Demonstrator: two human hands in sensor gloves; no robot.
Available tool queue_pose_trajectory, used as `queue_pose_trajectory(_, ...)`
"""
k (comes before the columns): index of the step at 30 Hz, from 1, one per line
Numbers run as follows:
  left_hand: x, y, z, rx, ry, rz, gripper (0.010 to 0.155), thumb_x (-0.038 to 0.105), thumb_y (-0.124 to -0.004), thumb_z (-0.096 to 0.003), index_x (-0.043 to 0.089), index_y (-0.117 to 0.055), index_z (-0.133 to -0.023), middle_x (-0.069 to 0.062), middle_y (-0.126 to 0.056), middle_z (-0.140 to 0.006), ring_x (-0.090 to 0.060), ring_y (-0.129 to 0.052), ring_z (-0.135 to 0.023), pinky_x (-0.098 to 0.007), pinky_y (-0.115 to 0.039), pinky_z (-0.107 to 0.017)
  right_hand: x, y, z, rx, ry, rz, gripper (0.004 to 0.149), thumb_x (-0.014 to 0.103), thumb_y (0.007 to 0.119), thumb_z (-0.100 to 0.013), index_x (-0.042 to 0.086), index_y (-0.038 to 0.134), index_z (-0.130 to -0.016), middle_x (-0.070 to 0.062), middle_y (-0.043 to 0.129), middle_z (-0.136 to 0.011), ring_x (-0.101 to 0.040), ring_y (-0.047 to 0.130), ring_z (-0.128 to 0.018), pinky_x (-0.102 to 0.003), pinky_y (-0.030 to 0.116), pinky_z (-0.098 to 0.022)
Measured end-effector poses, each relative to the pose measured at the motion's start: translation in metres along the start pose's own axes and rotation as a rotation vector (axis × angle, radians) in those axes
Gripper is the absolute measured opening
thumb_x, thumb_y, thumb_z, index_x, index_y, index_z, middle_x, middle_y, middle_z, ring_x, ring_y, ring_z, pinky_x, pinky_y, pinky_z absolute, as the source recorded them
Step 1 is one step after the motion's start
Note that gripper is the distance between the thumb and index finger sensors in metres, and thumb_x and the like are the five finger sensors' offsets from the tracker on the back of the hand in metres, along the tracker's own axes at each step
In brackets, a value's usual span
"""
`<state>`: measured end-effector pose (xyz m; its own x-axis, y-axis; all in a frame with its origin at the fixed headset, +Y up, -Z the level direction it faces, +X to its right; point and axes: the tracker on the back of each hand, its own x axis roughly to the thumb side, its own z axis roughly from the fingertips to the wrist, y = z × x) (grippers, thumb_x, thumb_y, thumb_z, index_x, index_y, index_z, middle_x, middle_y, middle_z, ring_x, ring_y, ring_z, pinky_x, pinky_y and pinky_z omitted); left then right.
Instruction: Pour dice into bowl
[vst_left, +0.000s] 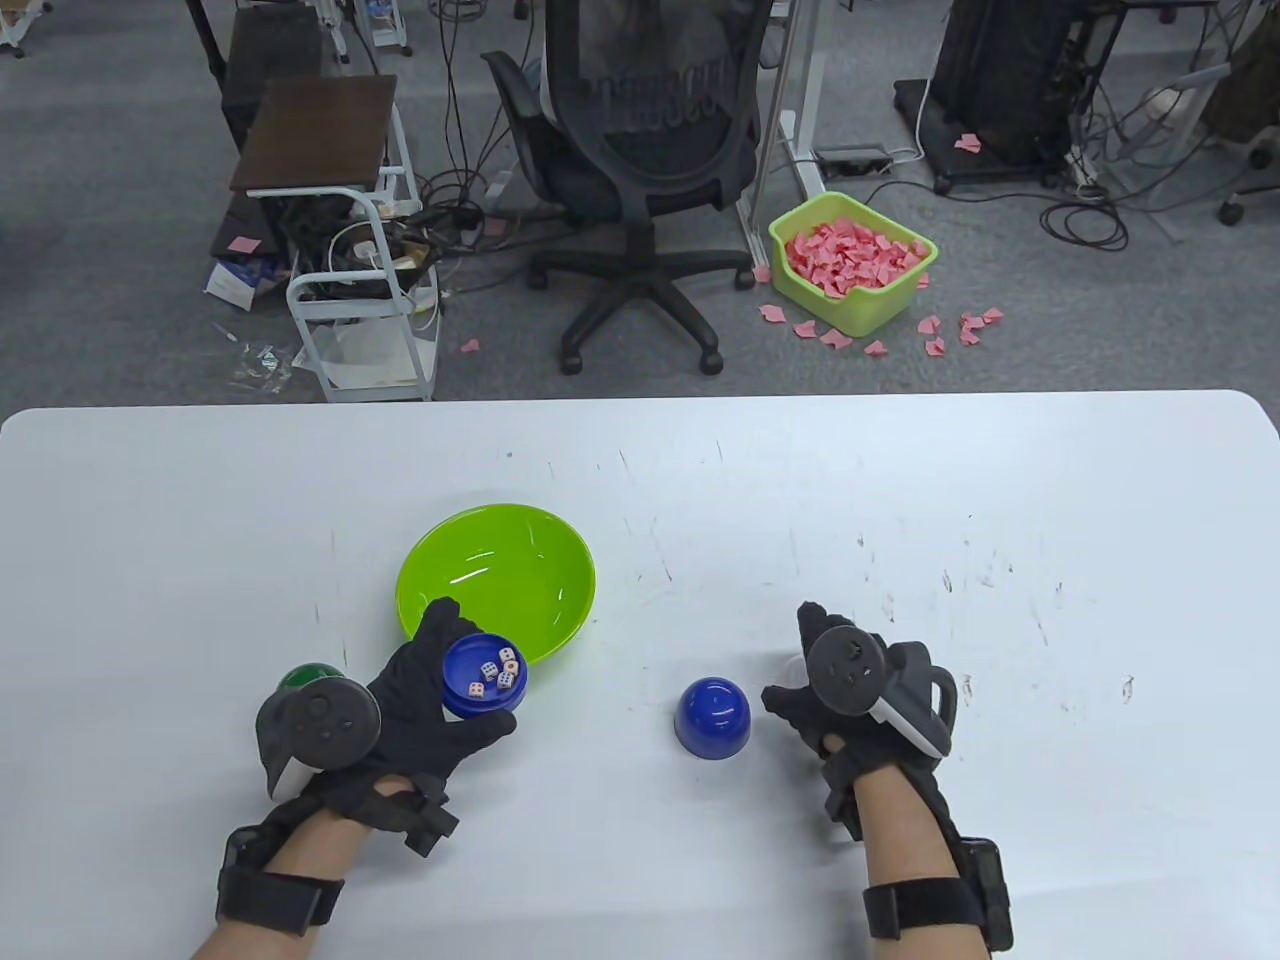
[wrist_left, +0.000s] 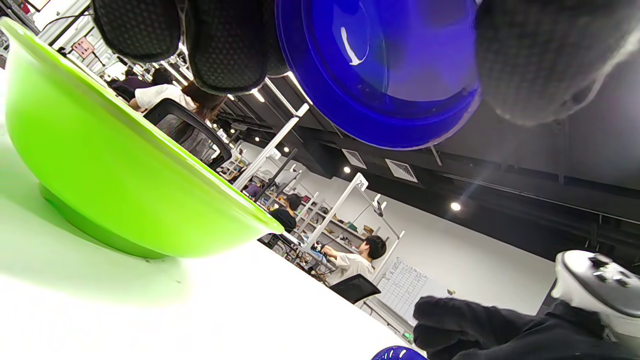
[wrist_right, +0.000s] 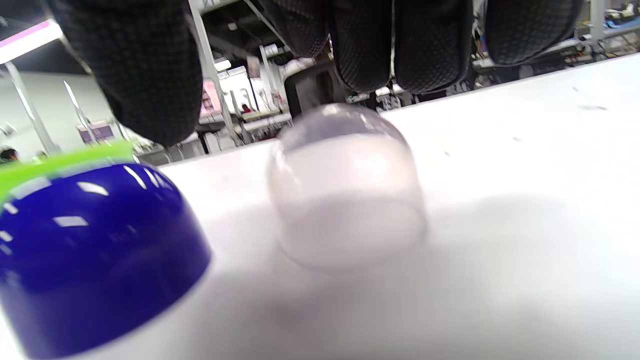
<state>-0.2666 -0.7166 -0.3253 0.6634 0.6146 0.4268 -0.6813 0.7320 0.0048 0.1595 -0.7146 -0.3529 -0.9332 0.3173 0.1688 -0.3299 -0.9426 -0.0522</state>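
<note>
My left hand (vst_left: 430, 690) grips a blue dish (vst_left: 482, 676) with several white dice (vst_left: 498, 672) in it, held above the table at the near rim of the green bowl (vst_left: 497, 575). The left wrist view shows the dish's underside (wrist_left: 380, 65) between my fingers, lifted beside the bowl's wall (wrist_left: 115, 170). My right hand (vst_left: 850, 690) hovers with fingers spread above a clear dome cup (wrist_right: 345, 185) standing mouth down, not touching it. A blue dome cup (vst_left: 712, 717) stands mouth down left of that hand, also in the right wrist view (wrist_right: 95, 250).
A green object (vst_left: 305, 677) peeks out behind my left hand's tracker. The white table (vst_left: 900, 520) stretches far to the right and back. An office chair (vst_left: 650, 150), a cart (vst_left: 350, 250) and a green bin of pink scraps (vst_left: 850, 262) stand on the floor beyond.
</note>
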Motion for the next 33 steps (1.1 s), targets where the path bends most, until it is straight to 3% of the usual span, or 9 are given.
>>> queue_pose_trajectory(6,-0.002,0.002,0.001,0.030,0.034,0.016,0.115,0.066,-0.094,-0.0308,0.017,-0.025,-0.109,-0.017,-0.066,-0.104,-0.034,-0.082,-0.085,-0.060,-0.069,-0.071,0.017,-0.012,0.007,-0.130,-0.112,-0.102,0.089,0.047,0.089,-0.049,0.000,0.047,-0.112,-0.033,0.064,-0.110,-0.062,0.069,-0.089,-0.078,0.058,-0.062)
queue_pose_trajectory(13,-0.013,0.009,0.002,0.107,0.124,0.076,0.119,0.061,-0.101,-0.0254,0.017,-0.030,-0.108,-0.017,-0.067,-0.103,-0.031,-0.085,-0.081,-0.059,-0.073,-0.068,0.022,-0.013,0.009,-0.154,-0.155,-0.135,0.087,0.047,0.088,-0.050,0.000,0.049,-0.111,-0.033,0.066,-0.109,-0.061,0.070,-0.088,-0.078,0.059,-0.062)
queue_pose_trajectory(18,-0.020,0.019,0.000,0.172,0.172,0.071,0.112,0.061,-0.103,-0.0243,0.017,-0.040,-0.105,-0.017,-0.068,-0.101,-0.029,-0.086,-0.080,-0.057,-0.075,-0.068,0.022,-0.011,0.009,-0.166,-0.166,-0.164,0.087,0.047,0.088,-0.050,0.000,0.049,-0.111,-0.033,0.066,-0.108,-0.060,0.070,-0.088,-0.078,0.059,-0.062)
queue_pose_trajectory(29,-0.028,0.026,-0.010,0.181,0.224,-0.052,0.102,0.070,-0.101,-0.0275,0.016,-0.057,-0.102,-0.018,-0.079,-0.097,-0.029,-0.093,-0.072,-0.055,-0.080,-0.063,0.019,-0.012,0.009,-0.182,-0.172,-0.209,0.084,0.047,0.086,-0.051,0.000,0.051,-0.111,-0.032,0.067,-0.108,-0.060,0.070,-0.088,-0.078,0.059,-0.062)
queue_pose_trajectory(33,-0.027,0.028,-0.019,0.180,0.220,-0.119,0.101,0.077,-0.094,-0.0303,0.016,-0.060,-0.103,-0.020,-0.082,-0.094,-0.028,-0.093,-0.066,-0.054,-0.081,-0.060,0.017,-0.011,0.010,-0.182,-0.168,-0.222,0.083,0.048,0.085,-0.052,-0.001,0.051,-0.111,-0.032,0.067,-0.108,-0.060,0.070,-0.088,-0.077,0.059,-0.062)
